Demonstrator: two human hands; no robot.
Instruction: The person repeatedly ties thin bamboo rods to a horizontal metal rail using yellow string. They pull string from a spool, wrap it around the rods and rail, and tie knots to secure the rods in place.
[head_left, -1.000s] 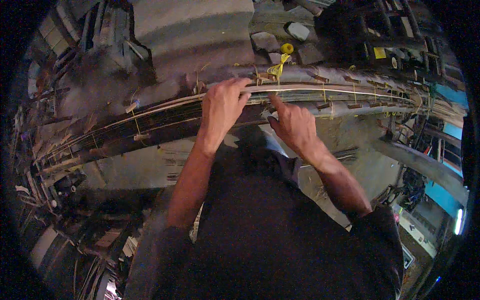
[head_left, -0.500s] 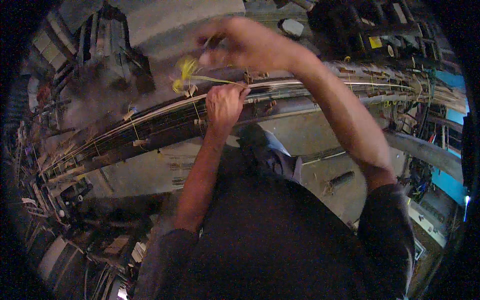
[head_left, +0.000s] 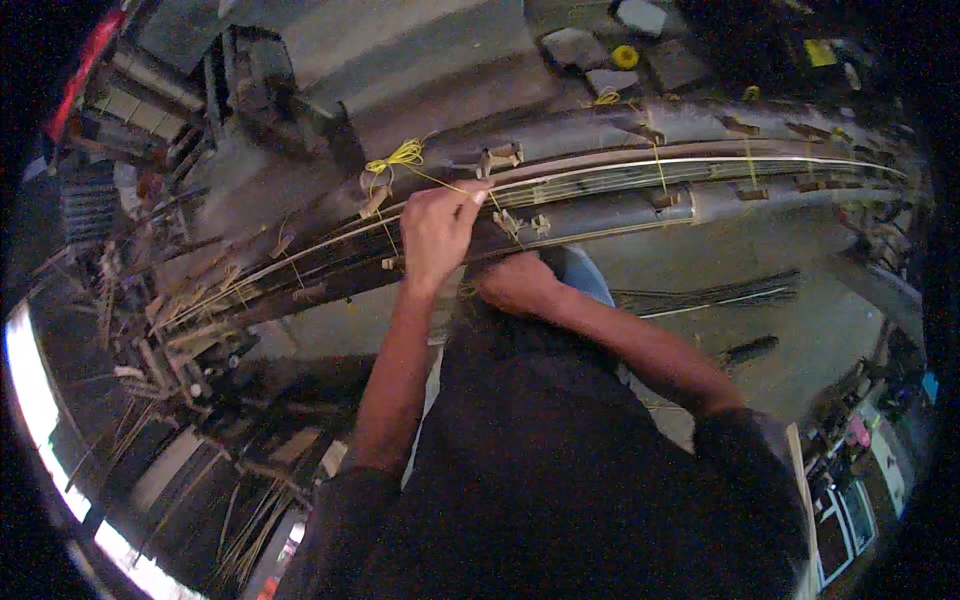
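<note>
A long, gently curved bundle of thin strips (head_left: 600,178) runs across in front of me, between two dark pipe-like rails (head_left: 610,217). My left hand (head_left: 433,240) is closed at the bundle's upper edge, thumb and finger pinching a yellow string (head_left: 455,188). That string leads left to a loose yellow coil (head_left: 400,157) lying on the far rail. A thin line of it also drops across the strips from my left thumb. Below the near rail, close to my body, my right hand (head_left: 517,284) is closed with curled fingers; what they hold is hidden.
Small wooden pegs (head_left: 508,155) stick out along both rails, with yellow ties (head_left: 660,170) between some. Dark rods (head_left: 700,298) lie on the floor at the right. A dark block-like stand (head_left: 250,75) is at the far left; a yellow roll (head_left: 624,57) lies beyond the rails.
My right hand has come down from above the far rail to below the near rail. My left hand stays at the strips, and the head view has shifted.
</note>
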